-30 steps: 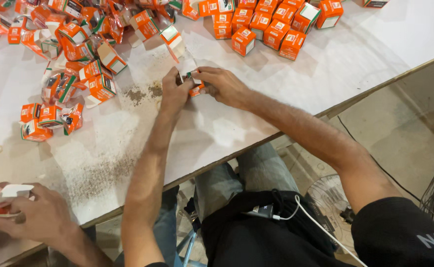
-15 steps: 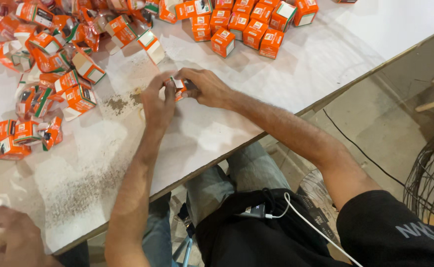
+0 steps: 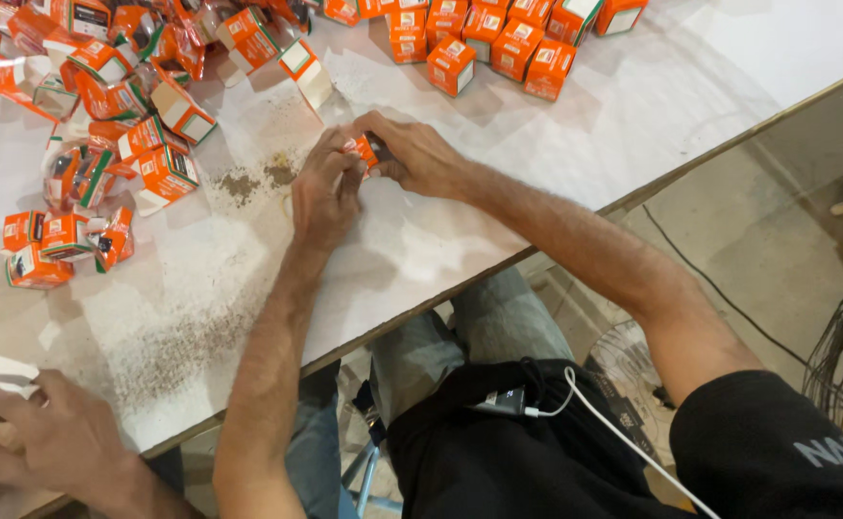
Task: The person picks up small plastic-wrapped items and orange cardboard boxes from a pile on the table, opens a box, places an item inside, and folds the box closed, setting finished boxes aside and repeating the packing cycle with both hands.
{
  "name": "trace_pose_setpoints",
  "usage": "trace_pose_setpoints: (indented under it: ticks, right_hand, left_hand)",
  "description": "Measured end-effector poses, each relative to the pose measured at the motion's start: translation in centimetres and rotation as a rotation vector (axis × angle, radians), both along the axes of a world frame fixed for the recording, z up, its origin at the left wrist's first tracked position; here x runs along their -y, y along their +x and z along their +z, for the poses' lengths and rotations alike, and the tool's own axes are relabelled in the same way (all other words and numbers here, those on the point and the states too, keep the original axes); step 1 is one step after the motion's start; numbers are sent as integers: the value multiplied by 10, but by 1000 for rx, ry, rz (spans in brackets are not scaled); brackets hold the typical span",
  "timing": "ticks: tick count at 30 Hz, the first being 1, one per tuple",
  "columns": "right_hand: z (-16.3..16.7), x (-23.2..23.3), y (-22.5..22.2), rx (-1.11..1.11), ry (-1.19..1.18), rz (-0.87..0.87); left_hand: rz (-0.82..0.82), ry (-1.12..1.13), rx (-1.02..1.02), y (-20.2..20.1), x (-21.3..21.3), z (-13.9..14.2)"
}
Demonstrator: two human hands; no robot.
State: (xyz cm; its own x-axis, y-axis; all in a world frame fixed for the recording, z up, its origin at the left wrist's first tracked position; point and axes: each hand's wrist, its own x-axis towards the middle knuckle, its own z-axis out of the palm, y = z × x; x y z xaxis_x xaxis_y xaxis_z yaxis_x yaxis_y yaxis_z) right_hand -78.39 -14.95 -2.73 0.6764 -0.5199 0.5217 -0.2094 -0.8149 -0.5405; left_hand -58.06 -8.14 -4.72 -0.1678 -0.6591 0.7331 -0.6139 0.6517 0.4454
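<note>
Orange and white card makes up the small box [image 3: 366, 151] that I hold between my two hands, low over the white worktop [image 3: 460, 240]. My left hand [image 3: 325, 192] pinches the near side of the box with its fingers pressed together, and my right hand [image 3: 419, 154] curls over the far side, thumb and fingers pinching it too. I think the box is very light and thin, so it would bend or crush if I squeezed hard. I judge the flat sides near the corners to be the best place to hold, since the card is stiffer there. The worktop looks smooth but worn, with dark scuffed patches [image 3: 253, 181]. A heap of the same boxes [image 3: 104, 86] lies to the left, some open and squashed, and tidy closed ones [image 3: 498, 38] sit ahead. Another person's hand [image 3: 51, 432] holds white card at the bottom left.
</note>
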Motion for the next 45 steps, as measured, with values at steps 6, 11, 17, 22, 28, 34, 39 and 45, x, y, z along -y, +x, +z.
trace_pose_setpoints:
  ticks: [6, 11, 17, 22, 28, 34, 39, 45]
  right_hand:
    - [-2, -5, -2, -73, -92, 7]
    - [0, -3, 2, -19, 24, -23]
    - [-3, -1, -1, -3, 30, -7]
    - [-12, 0, 0, -52, 70, -41]
    - [-15, 26, -7, 65, -125, -350]
    - [-8, 41, -9, 54, -369, -429]
    - [-12, 38, -1, -237, -232, -321]
    - [-31, 35, 15, 117, 51, -178]
  left_hand:
    - [46, -148, 348, 2, -6, 7]
    - [30, -7, 6, -8, 0, 7]
    - [64, -61, 30, -12, 1, 8]
    - [-10, -126, 394, 6, -15, 13]
    - [207, -103, 169, 16, 4, 20]
    - [427, 12, -1, 3, 68, 40]
    - [-40, -49, 159, 4, 77, 43]
    - [525, -220, 165, 84, 129, 84]
